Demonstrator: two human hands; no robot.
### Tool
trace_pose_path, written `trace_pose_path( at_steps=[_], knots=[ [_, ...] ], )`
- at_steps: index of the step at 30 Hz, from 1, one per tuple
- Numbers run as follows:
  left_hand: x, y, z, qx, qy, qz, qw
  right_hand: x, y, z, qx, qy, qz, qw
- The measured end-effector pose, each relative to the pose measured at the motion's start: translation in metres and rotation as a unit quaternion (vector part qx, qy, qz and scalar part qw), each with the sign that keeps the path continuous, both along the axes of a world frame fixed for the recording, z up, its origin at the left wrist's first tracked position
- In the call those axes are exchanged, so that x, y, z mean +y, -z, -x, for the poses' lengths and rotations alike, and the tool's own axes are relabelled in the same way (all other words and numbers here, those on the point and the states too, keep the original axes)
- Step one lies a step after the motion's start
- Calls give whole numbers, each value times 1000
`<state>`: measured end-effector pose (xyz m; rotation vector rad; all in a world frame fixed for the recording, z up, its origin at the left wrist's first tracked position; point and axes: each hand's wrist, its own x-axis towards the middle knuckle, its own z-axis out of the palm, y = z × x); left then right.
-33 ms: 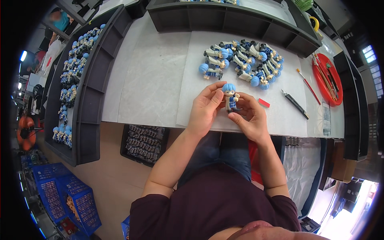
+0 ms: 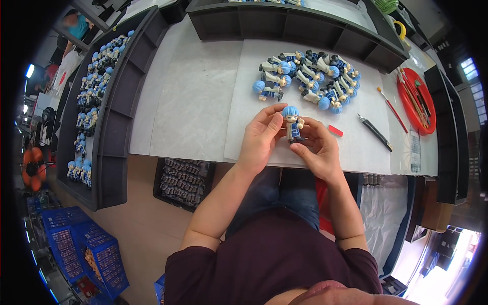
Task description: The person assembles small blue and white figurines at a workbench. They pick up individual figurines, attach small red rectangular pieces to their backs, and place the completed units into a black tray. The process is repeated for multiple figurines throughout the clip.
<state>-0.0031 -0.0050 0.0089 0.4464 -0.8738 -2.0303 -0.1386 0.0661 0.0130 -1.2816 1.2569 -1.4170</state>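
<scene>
Between my two hands, above the front edge of the table, stands an upright figurine (image 2: 292,125) with light blue hair and a blue and cream outfit. My left hand (image 2: 262,140) grips it from the left, with the thumb beside its head. From the right, my right hand (image 2: 321,152) pinches it low down, the thumb near its feet. Just beyond my hands, several similar figurines (image 2: 311,84) lie on their sides in a loose group. A small red piece (image 2: 335,130) lies right of my right hand, and a black pen-like craft knife (image 2: 375,132) is farther right.
A grey crate (image 2: 114,101) of figurines stands on the left, another crate (image 2: 305,35) at the back. On the right are a paintbrush (image 2: 394,111) and a red tray (image 2: 406,94) of tools. A dark bin (image 2: 157,185) sits below the table; blue baskets (image 2: 84,229) stand on the floor.
</scene>
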Motion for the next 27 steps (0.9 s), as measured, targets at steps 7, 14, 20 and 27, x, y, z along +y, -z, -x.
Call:
trace_pose_path(
  at_steps=[7,14,20,27],
  knots=[
    [-2,7,-1,-10,-9,2,1000,1,-3,1,6,-14,-4,1000],
    [-2,7,-1,-2,-10,-6,1000,1,1,1,-13,-6,-13,1000],
    [-2,8,-2,0,-10,8,1000,0,4,2,-11,3,-12,1000],
    [-2,7,-2,-2,-11,-6,1000,0,4,1,-19,5,-21,1000]
  ],
)
